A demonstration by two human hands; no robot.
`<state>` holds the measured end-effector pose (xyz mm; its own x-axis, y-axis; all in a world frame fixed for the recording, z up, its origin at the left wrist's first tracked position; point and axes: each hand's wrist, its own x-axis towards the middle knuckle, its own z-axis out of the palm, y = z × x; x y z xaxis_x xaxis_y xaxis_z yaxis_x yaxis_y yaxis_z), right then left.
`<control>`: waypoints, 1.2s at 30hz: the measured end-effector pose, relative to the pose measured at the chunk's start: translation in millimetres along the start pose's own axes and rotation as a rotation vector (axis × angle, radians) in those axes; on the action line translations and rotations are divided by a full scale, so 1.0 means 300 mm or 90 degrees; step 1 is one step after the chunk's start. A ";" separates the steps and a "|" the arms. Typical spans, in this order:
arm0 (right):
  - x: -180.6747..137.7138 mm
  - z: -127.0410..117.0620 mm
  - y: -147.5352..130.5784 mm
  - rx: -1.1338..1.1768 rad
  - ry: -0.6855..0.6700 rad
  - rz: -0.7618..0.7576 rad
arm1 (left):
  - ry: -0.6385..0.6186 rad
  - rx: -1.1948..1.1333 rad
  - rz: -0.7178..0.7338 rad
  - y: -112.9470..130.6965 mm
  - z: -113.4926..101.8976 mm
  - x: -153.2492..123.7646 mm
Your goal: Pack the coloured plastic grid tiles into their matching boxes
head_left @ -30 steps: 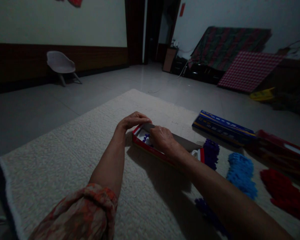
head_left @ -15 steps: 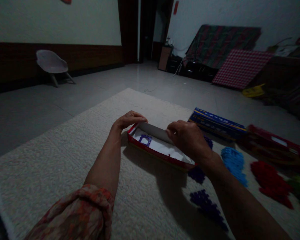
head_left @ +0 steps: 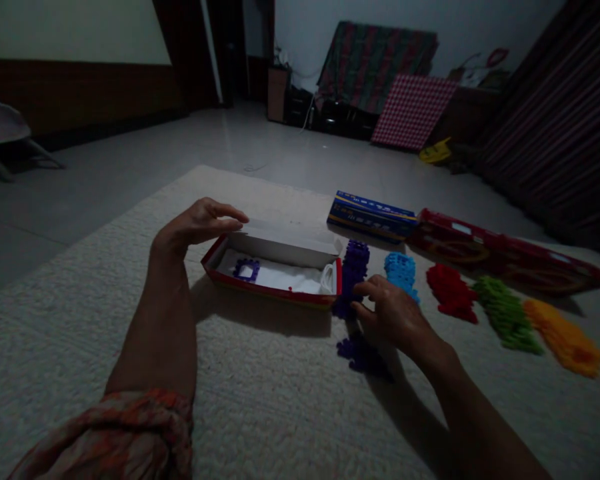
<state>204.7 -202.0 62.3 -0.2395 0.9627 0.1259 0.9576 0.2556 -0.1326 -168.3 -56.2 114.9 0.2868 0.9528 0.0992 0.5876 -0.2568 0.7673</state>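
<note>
A pale mat (head_left: 260, 400) carries an open box (head_left: 275, 295), piled pieces (head_left: 356, 259) (five colours) and further boxes (head_left: 373, 219).

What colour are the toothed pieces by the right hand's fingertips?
The pieces are dark purple, clearest in the head view.

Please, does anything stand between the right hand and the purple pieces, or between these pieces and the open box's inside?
Nothing visible separates the right hand and the purple pieces at its fingertips. Between these pieces and the inside of the open box stands the box's red end wall.
</note>
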 end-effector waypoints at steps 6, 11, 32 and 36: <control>-0.011 0.034 -0.038 -0.035 0.011 0.004 | -0.072 0.019 0.014 -0.007 0.063 0.042; -0.008 0.049 -0.041 -0.055 0.037 0.021 | -0.055 -0.001 0.004 -0.044 0.068 0.055; 0.004 0.076 -0.001 0.003 -0.005 0.052 | -0.080 -0.069 0.019 -0.101 0.051 0.051; 0.004 0.095 0.010 0.048 0.024 0.037 | -0.093 -0.047 0.011 -0.115 0.050 0.054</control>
<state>202.7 -197.5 34.1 -0.1763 0.9724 0.1525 0.9545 0.2068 -0.2149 -172.3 -34.2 80.6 0.4058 0.9137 0.0237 0.5258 -0.2546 0.8116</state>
